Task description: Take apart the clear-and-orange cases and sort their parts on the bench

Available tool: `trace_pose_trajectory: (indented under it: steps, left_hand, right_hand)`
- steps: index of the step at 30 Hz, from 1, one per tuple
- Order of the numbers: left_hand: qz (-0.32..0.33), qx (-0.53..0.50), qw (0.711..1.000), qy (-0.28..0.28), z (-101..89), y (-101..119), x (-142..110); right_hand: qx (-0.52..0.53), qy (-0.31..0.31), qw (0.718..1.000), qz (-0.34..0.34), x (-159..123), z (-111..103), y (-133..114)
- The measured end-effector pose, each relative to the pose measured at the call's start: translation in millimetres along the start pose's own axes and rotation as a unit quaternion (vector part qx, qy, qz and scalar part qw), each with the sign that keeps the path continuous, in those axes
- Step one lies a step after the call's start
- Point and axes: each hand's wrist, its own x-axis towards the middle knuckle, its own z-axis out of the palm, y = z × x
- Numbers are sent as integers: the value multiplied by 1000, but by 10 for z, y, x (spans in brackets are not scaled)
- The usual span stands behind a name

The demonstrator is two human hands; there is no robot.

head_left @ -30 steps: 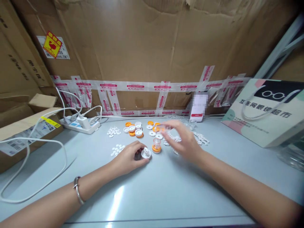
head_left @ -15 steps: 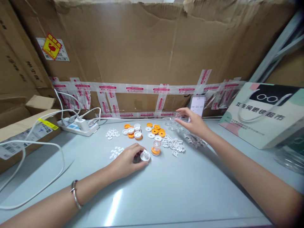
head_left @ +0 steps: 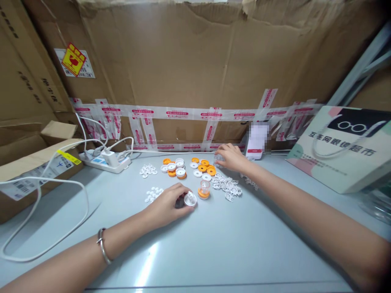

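My left hand (head_left: 169,203) rests on the table, its thumb and fingers closed around a white round plastic base (head_left: 190,200) with a small white piece standing up in it. My right hand (head_left: 231,158) reaches to the back of the table, fingers bent down on a clear plastic cup (head_left: 218,159); the palm hides other clear parts. Between the hands stands an orange and white base with a clear cup on top (head_left: 204,190). Behind it lie orange and white rings (head_left: 202,167). White spoked plastic pieces (head_left: 227,185) are heaped below my right hand.
More orange and white rings (head_left: 174,168) are stacked at the middle back. Small white discs lie in two groups (head_left: 148,170), left of centre. A power strip (head_left: 105,162) with cables, a phone (head_left: 257,140), a paper bag (head_left: 339,150) and cardboard boxes surround the table.
My right hand has gone from beside the orange base, carrying a clear piece, back to the clear cups, then a little left among them. My left hand keeps its hold on the white base.
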Motion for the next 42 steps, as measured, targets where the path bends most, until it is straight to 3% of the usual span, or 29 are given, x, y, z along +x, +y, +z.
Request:
trace_pose_trajectory:
  steps: [3,5,8,12,16,25,30,32,36,39,42]
  left_hand:
    - [9,0,1000,-6,-11,14,1]
    - [17,0,1000,-11,-20,19,-2]
    - [20,5,1000,-7,-18,20,-6]
    - [20,16,1000,14,18,15,-4]
    - [26,24,999,20,55,3,-6]
    - [32,42,998,24,101,-6,-25]
    - [23,50,998,31,99,3,-30]
    - [24,53,998,35,103,8,-29]
    - [36,57,997,34,95,31,-23]
    - [44,45,996,58,36,55,-21]
    - [69,51,983,161,-70,98,-25]
  right_hand:
    - [62,74,995,4,-72,-130,-106]
    - [127,132,983,-27,-177,-277,-281]
    - [195,134,964,-119,-402,-483,-661]
    - [102,79,967,-218,-649,-544,-1089]
    - [-8,80,964,-255,-707,-431,-1237]
    - [-45,111,962,-244,-766,-264,-1285]
    - [-18,202,958,-202,-735,-332,-1265]
    - [30,206,963,-171,-721,-397,-1255]
    - [192,146,964,-113,-732,-509,-1235]
    - [329,129,933,-64,-740,-588,-1223]
    - [433,104,895,-25,-728,-656,-1223]
